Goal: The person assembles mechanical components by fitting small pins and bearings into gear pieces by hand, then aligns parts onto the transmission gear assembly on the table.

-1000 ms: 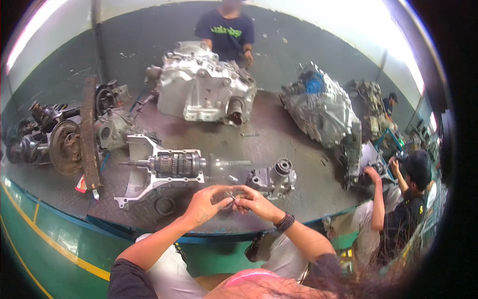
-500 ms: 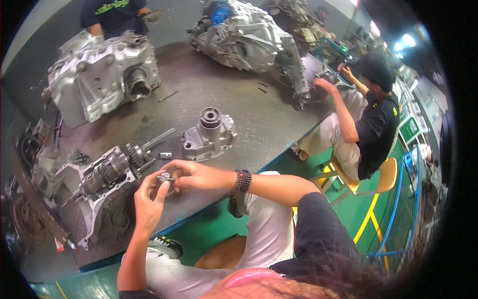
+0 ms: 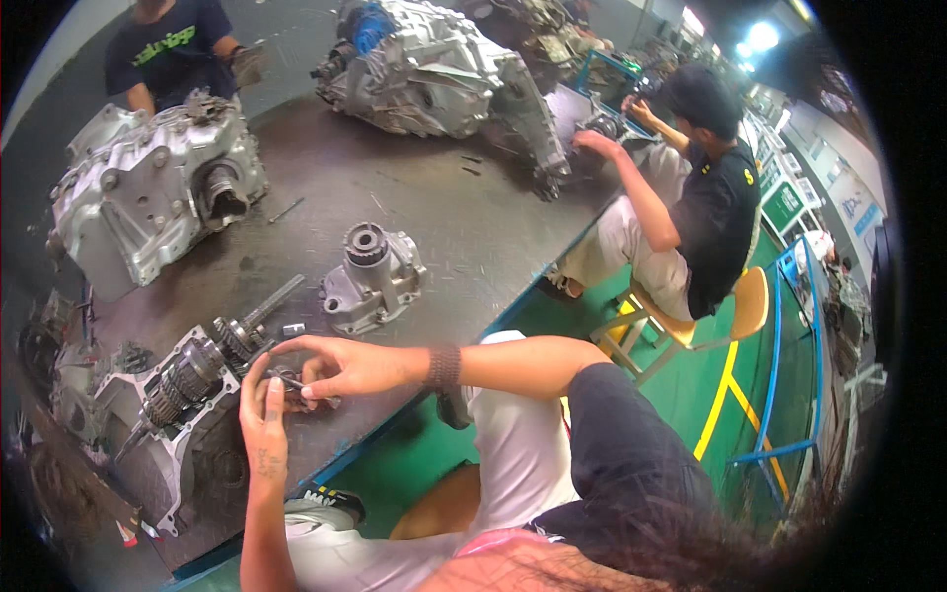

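Observation:
My left hand [image 3: 260, 414] is closed in a pinch, its thumb and fingers around a small dark metal part [image 3: 290, 381]. From the right, my right hand [image 3: 360, 365] reaches over with bent fingers and grips the same part. The fingers cover much of it, so its exact kind is hidden. Just left of my hands, a gear shaft [image 3: 185, 380] with several gears lies in an open pale metal housing [image 3: 176, 474]. Behind my hands stand a short metal cylinder [image 3: 294, 330] and a silver housing [image 3: 373, 293] with a toothed ring on top.
A large gearbox casing [image 3: 148, 197] stands at the back left, another [image 3: 424, 84] at the back centre. A thin rod [image 3: 286, 210] lies on the dark metal table [image 3: 434, 212]. One person [image 3: 168, 49] is behind it; another [image 3: 705, 197] sits at the right on a wooden chair [image 3: 745, 306].
The view has shifted, so the scene sits farther left. My right fingers have curled lower over the small part, and both hands still hold it.

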The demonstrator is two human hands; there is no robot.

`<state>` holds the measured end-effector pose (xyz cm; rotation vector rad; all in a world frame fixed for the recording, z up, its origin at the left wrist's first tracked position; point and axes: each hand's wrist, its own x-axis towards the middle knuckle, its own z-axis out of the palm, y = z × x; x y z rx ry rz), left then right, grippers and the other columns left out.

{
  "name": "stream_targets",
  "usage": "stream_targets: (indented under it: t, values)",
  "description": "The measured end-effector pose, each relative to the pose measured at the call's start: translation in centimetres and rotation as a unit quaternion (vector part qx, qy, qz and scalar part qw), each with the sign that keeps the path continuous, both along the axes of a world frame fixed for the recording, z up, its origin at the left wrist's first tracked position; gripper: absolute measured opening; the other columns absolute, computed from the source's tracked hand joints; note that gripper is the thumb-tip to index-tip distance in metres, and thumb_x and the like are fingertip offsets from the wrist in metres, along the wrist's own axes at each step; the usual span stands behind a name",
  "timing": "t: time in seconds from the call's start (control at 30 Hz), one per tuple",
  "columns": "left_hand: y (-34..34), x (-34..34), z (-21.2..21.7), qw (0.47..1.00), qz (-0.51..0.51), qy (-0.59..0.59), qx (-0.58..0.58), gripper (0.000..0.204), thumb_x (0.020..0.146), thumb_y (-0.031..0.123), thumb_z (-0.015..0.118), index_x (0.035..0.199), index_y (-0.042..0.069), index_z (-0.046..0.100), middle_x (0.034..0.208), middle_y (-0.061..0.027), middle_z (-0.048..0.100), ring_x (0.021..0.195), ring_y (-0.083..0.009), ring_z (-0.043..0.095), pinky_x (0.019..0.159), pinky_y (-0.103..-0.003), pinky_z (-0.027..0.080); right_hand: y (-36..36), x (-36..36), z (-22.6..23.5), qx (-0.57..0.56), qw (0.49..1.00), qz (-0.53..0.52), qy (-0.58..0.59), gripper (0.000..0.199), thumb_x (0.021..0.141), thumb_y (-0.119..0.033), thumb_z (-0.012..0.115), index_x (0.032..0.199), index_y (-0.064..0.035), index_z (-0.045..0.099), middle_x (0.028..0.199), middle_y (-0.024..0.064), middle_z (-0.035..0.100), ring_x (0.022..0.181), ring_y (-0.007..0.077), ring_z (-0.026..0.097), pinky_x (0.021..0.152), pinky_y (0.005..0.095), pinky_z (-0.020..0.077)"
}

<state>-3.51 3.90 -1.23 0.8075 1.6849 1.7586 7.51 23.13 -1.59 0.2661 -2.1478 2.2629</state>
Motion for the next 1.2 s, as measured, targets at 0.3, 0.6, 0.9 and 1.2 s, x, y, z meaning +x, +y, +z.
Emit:
stream_targets:
  t: [0.3, 0.6, 0.9, 1.2]
  values:
    - [-0.2, -0.4, -0.9, 0.998, 0.024, 0.019, -0.064, 0.044, 0.109, 0.029, 0.053, 0.141, 0.001, 0.056, 0.121, -0.0084, 0.064, 0.085, -0.0133, 0.064, 0.077, -0.028, 0.053, -0.1, -0.4, -0.2, -0.050, 0.998, 0.029, -0.001, 0.066, 0.101, -0.018, 0.066, 0.155, -0.0034, 0.032, 0.090, 0.0083, 0.071, 0.073, 0.0123, 0.063, 0.067, 0.0283, 0.0532]
    - [-0.1, -0.4, -1.6, 0.997, 0.001, 0.008, -0.074, 0.048, 0.110, 0.033, 0.050, 0.142, -0.003, 0.054, 0.120, -0.0104, 0.065, 0.085, -0.0148, 0.064, 0.077, -0.030, 0.052, 0.2, -0.3, -0.5, -0.025, 0.999, 0.030, -0.013, 0.065, 0.101, -0.022, 0.067, 0.153, -0.0018, 0.035, 0.094, 0.0088, 0.071, 0.077, 0.0127, 0.063, 0.071, 0.0288, 0.0544]
    - [-0.2, 0.1, -1.5, 0.998, 0.024, 0.002, -0.062, 0.049, 0.110, 0.034, 0.050, 0.145, -0.001, 0.052, 0.116, -0.0093, 0.065, 0.085, -0.0138, 0.064, 0.076, -0.029, 0.052, -0.2, 0.0, -0.7, 0.026, 0.999, 0.028, 0.024, 0.067, 0.098, -0.019, 0.069, 0.154, -0.0026, 0.034, 0.093, 0.0094, 0.072, 0.081, 0.0151, 0.067, 0.074, 0.0305, 0.0560]
    - [0.0, 0.5, -1.1, 0.998, -0.012, -0.023, -0.066, 0.052, 0.110, 0.037, 0.050, 0.149, 0.004, 0.048, 0.113, -0.0083, 0.067, 0.087, -0.0129, 0.064, 0.076, -0.029, 0.052, 0.4, -0.1, -0.9, -0.006, 1.000, -0.009, 0.005, 0.059, 0.097, -0.012, 0.065, 0.149, -0.0018, 0.039, 0.090, 0.0092, 0.073, 0.076, 0.0144, 0.068, 0.069, 0.0298, 0.0574]
